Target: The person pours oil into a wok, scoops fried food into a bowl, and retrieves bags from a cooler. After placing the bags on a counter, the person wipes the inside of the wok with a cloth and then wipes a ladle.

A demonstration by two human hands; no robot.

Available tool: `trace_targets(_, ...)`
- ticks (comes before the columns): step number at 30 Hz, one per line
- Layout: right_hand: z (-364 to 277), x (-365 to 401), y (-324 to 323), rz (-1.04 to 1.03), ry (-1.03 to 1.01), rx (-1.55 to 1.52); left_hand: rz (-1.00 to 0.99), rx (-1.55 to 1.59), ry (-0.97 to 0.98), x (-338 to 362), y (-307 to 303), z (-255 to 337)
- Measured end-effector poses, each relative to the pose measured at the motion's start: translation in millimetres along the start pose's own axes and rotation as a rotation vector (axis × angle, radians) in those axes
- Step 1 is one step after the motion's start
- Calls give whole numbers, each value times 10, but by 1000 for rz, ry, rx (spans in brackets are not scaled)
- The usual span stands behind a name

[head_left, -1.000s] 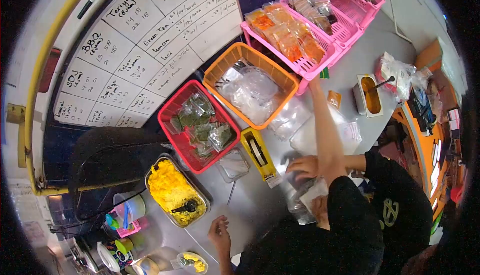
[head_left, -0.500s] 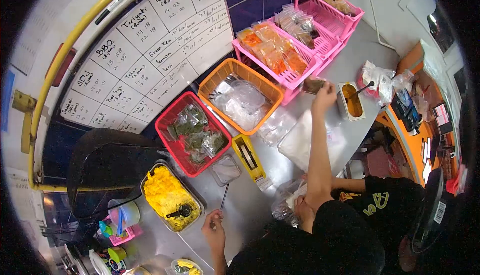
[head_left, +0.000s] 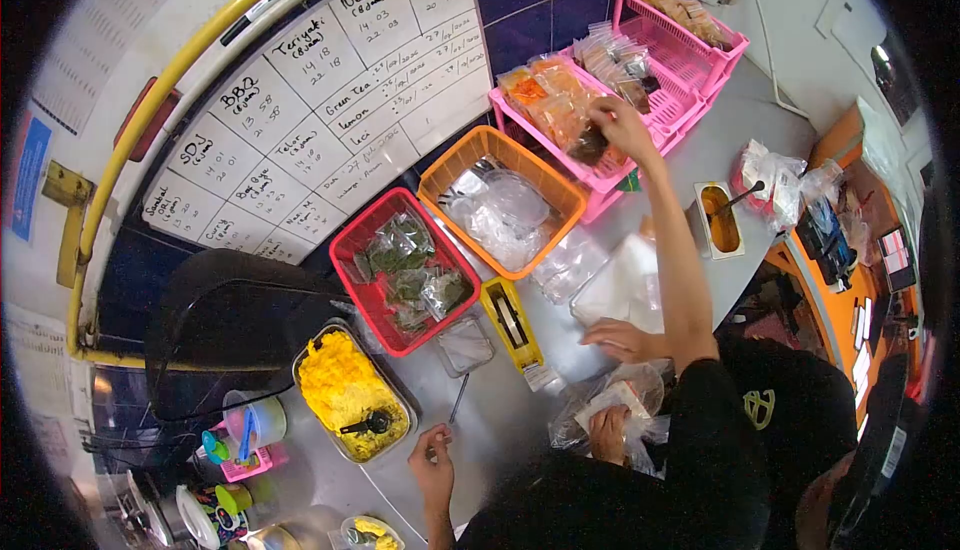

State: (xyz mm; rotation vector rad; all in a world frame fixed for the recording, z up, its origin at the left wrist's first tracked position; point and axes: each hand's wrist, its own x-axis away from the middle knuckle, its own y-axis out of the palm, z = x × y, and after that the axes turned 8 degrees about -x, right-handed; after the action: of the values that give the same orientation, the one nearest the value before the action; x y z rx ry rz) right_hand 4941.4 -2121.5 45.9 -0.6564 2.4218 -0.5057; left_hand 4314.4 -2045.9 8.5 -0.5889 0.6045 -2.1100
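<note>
My right hand (head_left: pixel 622 128) reaches over the front pink basket (head_left: pixel 548 155) at the back, pinching a dark sachet (head_left: pixel 589 146). Below and around it lie orange-filled sachets (head_left: pixel 556 100). My left hand (head_left: pixel 432 462) rests low over the steel table, fingers curled and nothing showing between them. Just beyond its fingertips lies a thin dark pen-like stick (head_left: pixel 459 398). To its left is a metal tray of yellow shredded food (head_left: pixel 345 375), a black scoop (head_left: pixel 370 422) sitting in it.
A co-worker's hand (head_left: pixel 620 340) is beside white sheets (head_left: pixel 620 285), another (head_left: pixel 607 435) on a clear plastic bag (head_left: pixel 640 385). Nearby stand a red basket (head_left: pixel 345 250), an orange basket (head_left: pixel 435 195), a yellow tape dispenser (head_left: pixel 512 325) and a metal sauce container (head_left: pixel 738 245).
My right hand has carried the dark sachet up and left, over the pink basket. A co-worker's hand now shows beside the white sheets. The view has shifted slightly; my left hand stays low.
</note>
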Motion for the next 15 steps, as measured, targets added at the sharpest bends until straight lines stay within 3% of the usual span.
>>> trace_targets(2,220,-149,145,-113,-76,136,16,-19,5,-23,-4,16)
trace_targets(6,445,-338,266,-325,39,104,41,-36,-22,-21,-50,-21)
trace_targets(9,269,-360,117,-491,149,39,20,-27,-53,32,-39,-34)
trace_targets(15,168,-139,86,-382,108,91,0,-36,-33,174,-45,-134)
